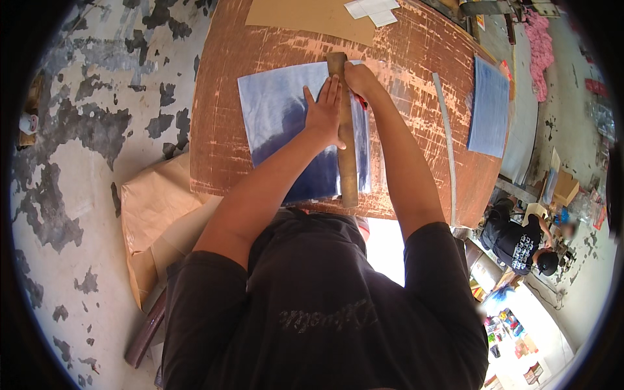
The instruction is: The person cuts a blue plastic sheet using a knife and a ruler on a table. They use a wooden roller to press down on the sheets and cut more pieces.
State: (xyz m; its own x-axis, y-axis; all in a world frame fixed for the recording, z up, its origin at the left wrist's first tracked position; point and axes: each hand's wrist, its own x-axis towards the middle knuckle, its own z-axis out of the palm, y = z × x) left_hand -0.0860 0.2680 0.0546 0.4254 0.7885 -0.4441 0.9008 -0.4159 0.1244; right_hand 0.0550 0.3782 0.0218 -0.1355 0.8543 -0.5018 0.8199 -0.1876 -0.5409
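Observation:
A glossy blue, see-through-looking sheet (273, 97) lies on the worn brown table (409, 78). Across its right part runs a long brown wooden strip (349, 169), roughly away from my body. My left hand (323, 117) presses flat on the sheet and strip, fingers spread. Along the strip's right side, near its far end, my right hand (363, 83) is closed around a small red tool (359, 101). Most of that tool is hidden by the hand, so its kind cannot be made out. A narrow part of the sheet shows right of the strip.
A thin metal strip (445, 130) and more blue sheets (489, 107) lie at the table's right. Brown cardboard (305, 19) and white paper (374, 10) are at the far edge. Brown paper (159, 201) hangs left of the table. Another person (520, 237) works at the right.

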